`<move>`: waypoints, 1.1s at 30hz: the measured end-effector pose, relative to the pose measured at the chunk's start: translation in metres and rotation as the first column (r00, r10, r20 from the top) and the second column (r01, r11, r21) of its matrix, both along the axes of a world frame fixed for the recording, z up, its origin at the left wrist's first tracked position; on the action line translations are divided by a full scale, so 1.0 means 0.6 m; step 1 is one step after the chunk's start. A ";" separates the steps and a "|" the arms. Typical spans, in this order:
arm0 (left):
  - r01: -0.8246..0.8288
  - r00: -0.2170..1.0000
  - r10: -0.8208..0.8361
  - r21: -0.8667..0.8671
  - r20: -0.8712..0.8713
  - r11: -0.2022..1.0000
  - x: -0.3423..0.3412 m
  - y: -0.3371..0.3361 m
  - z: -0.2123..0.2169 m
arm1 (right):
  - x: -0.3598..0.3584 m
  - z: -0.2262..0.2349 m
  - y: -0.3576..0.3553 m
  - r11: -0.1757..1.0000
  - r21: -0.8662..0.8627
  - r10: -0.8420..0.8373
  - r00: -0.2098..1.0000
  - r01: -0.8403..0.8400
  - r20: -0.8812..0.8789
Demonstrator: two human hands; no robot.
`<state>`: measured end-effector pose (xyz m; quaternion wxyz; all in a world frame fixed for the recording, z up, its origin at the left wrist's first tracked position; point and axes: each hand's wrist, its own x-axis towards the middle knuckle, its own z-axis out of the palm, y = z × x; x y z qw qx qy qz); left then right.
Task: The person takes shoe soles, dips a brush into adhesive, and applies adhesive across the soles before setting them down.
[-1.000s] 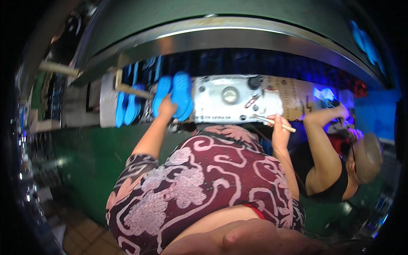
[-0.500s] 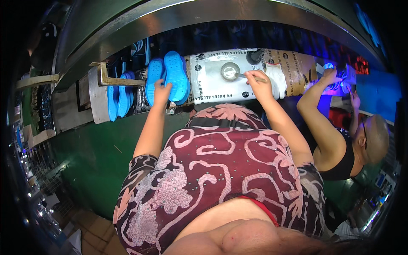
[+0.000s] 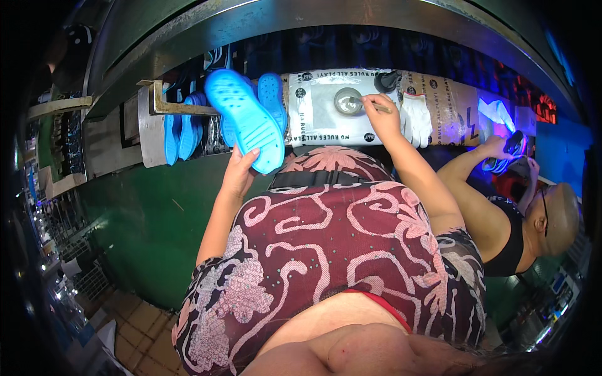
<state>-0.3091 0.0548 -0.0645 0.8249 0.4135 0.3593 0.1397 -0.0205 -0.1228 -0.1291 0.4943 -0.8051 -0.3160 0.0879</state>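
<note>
My left hand (image 3: 240, 172) grips a bright blue shoe sole (image 3: 246, 116) by its near end, with the thumb on top. The sole is raised and tilted, its holed end pointing to the far left. Partly hidden beneath it, more blue soles (image 3: 272, 97) lie on the bench. In my right hand (image 3: 380, 119) is a thin-handled brush (image 3: 387, 109), held in a pinch. Its tip reaches into a small round bowl (image 3: 347, 103) of pale liquid; the bristles are hard to make out. The bowl stands on a white wrapped board (image 3: 320, 131).
A metal bracket (image 3: 182, 108) juts over further blue soles (image 3: 189, 135) at the left. White gloves (image 3: 416, 119) and a dark container (image 3: 387, 81) sit right of the bowl. A metal beam (image 3: 301, 17) spans the far side. At the right, a co-worker (image 3: 501, 219) handles a shoe under blue light.
My left hand has lifted one blue sole off the others and drawn it nearer. My right hand stays at the bowl with the brush. The co-worker's hands have moved nearer with a shoe.
</note>
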 end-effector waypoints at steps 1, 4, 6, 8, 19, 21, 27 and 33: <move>-0.089 0.996 0.089 0.157 0.005 0.984 0.005 -0.017 0.010 | -0.001 0.007 -0.006 1.000 0.009 -0.028 0.998 0.029 -0.057; 0.049 0.999 -0.049 0.184 -0.004 0.982 0.009 -0.018 0.026 | -0.003 -0.011 -0.012 0.999 0.022 -0.025 0.997 0.026 -0.068; 0.162 0.987 -0.160 0.180 -0.028 0.970 0.020 -0.019 0.027 | -0.001 -0.026 -0.011 1.000 0.009 -0.025 0.996 0.026 -0.082; 0.117 0.993 -0.115 0.244 -0.023 0.963 0.041 -0.025 0.029 | 0.000 -0.030 -0.012 0.996 -0.006 -0.092 0.988 0.092 -0.122; -0.021 1.000 0.017 0.767 0.014 0.641 0.146 -0.026 0.062 | -0.065 0.199 -0.057 0.900 0.437 0.171 0.918 0.002 -0.357; -0.065 0.997 0.003 0.804 0.079 0.591 0.159 -0.036 0.088 | -0.086 0.250 -0.049 0.908 0.364 0.226 0.974 -0.207 -0.009; -0.100 0.991 -0.027 0.847 0.133 0.522 0.173 -0.039 0.094 | -0.092 0.267 -0.020 0.902 0.268 0.265 0.925 -0.337 0.273; -0.114 0.986 -0.054 0.883 0.155 0.455 0.176 -0.031 0.096 | -0.087 0.261 -0.005 0.913 0.189 0.283 0.895 -0.361 0.344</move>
